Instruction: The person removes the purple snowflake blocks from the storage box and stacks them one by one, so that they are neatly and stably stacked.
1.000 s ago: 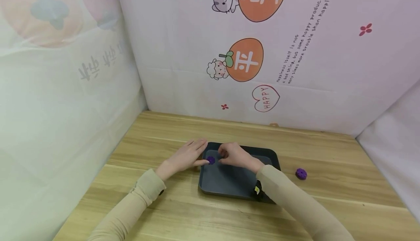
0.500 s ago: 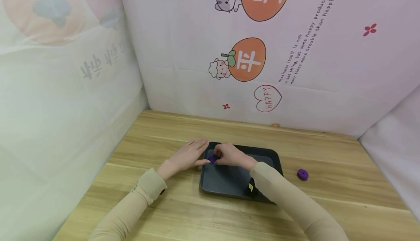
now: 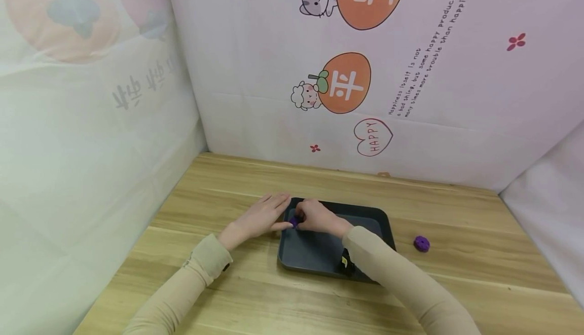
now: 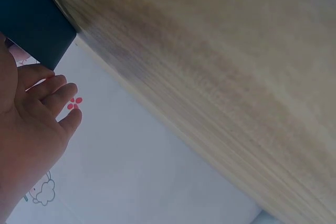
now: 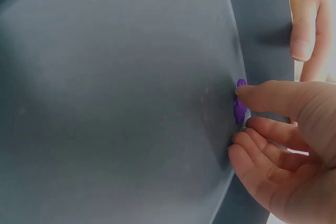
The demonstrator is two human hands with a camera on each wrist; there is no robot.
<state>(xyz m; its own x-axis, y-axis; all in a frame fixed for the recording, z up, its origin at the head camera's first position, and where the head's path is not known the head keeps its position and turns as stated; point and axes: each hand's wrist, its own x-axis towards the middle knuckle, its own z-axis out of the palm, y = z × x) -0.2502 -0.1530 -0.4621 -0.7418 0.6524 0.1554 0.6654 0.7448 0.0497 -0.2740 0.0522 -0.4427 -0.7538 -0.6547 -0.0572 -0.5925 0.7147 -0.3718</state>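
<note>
A dark grey-blue rectangular tray [image 3: 310, 253] lies on the wooden table. At its left end, by the inner wall, is a small purple scalloped disc [image 5: 240, 109]. My right hand [image 3: 319, 218] reaches across the tray and pinches this disc between thumb and index finger; part of it is hidden by the fingers. My left hand [image 3: 259, 218] lies at the tray's left rim, fingers extended and the thumb spread toward the disc. In the left wrist view, the left fingers [image 4: 60, 100] are slightly bent beside the tray's corner.
A second purple disc [image 3: 422, 244], with holes in it, lies on the wooden table [image 3: 219, 299] to the right of the tray. White printed cloth [image 3: 255, 122] hangs behind the table and on both sides.
My right hand has moved left and taken hold of the purple disc at the tray's left end. My left hand has kept its place at the rim.
</note>
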